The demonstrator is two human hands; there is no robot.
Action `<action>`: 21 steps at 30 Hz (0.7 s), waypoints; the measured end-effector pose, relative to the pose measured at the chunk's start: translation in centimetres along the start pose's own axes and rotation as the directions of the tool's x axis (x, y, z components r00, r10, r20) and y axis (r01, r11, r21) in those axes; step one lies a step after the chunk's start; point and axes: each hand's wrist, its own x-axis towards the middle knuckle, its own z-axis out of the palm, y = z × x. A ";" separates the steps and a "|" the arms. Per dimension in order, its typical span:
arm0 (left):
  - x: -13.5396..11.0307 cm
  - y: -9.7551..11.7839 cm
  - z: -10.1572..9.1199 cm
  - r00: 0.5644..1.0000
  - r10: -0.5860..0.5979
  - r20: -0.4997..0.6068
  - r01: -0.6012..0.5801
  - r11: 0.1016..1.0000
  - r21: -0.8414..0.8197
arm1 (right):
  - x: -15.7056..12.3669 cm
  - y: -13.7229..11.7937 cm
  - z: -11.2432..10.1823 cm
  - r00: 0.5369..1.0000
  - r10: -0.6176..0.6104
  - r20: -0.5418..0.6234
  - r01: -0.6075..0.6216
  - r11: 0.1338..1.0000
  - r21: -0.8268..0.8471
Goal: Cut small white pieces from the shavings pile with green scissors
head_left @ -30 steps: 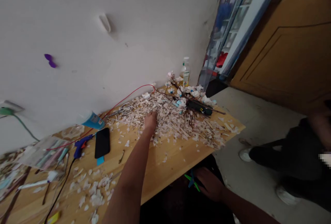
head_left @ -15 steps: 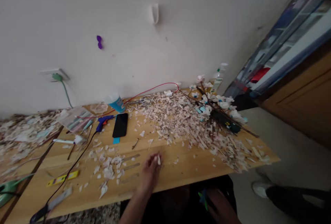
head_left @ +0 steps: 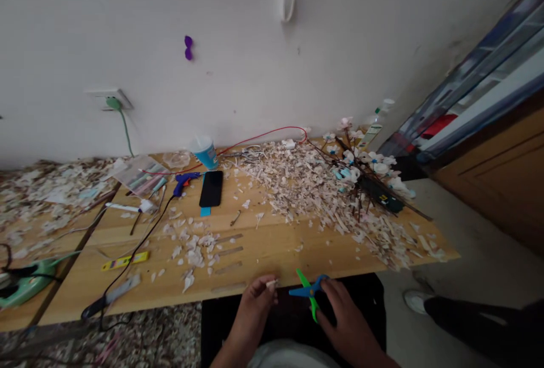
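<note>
Near the table's front edge, my left hand [head_left: 257, 302] pinches a small pale scrap [head_left: 272, 283], too small to make out fully. To its right, my right hand [head_left: 338, 312] grips a pair of blue and green scissors [head_left: 309, 290]. Their blades are spread apart and point left toward the pinched scrap, without touching it. Loose pale petal-like pieces [head_left: 196, 252] lie on the wooden table [head_left: 272, 255] to the left. A large heap of pale shavings [head_left: 306, 181] spreads beyond my hands.
A blue glue gun [head_left: 182, 183], a black phone [head_left: 211, 188] and a blue cup [head_left: 207, 154] stand toward the back left. Dark stems with white flowers [head_left: 380, 167] lie at the right. A utility knife [head_left: 113, 295] rests front left, crossed by a black cable. Someone's shoe [head_left: 417, 302] shows at right.
My left hand has drawn back to the table's front edge with the scrap. My right hand has risen from my lap, bringing the scissors up with blades apart. The view has shifted left.
</note>
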 end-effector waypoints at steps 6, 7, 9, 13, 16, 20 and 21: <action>0.0 4.2 -0.3 0.992 0.128 0.014 -0.128 0.991 -0.033 | 5.1 -3.1 -5.9 0.985 -0.135 0.109 0.136 0.991 0.002; 0.1 4.5 -0.4 0.990 0.139 0.023 -0.139 0.990 -0.025 | 5.4 -3.6 -6.1 0.982 -0.143 0.123 0.144 0.990 -0.006; 0.1 4.8 -0.5 0.987 0.152 0.052 -0.151 0.988 -0.023 | 5.8 -4.3 -6.4 0.979 -0.139 0.150 0.143 0.990 -0.016; 0.2 4.9 -0.2 0.981 0.162 0.105 -0.155 0.986 -0.067 | 6.0 -5.5 -7.1 0.980 -0.084 0.182 0.089 0.996 -0.016; 0.4 4.9 0.1 0.977 0.168 0.131 -0.164 0.986 -0.040 | 6.4 -6.2 -8.0 0.986 -0.068 0.149 0.073 0.997 -0.025; 0.8 4.9 0.5 0.966 0.190 0.178 -0.200 0.979 0.041 | 7.1 -6.8 -9.0 0.990 -0.089 0.107 0.097 0.993 -0.068; 0.9 5.0 0.5 0.961 0.202 0.191 -0.218 0.974 0.068 | 7.2 -6.9 -9.1 0.990 -0.091 0.107 0.100 0.992 -0.081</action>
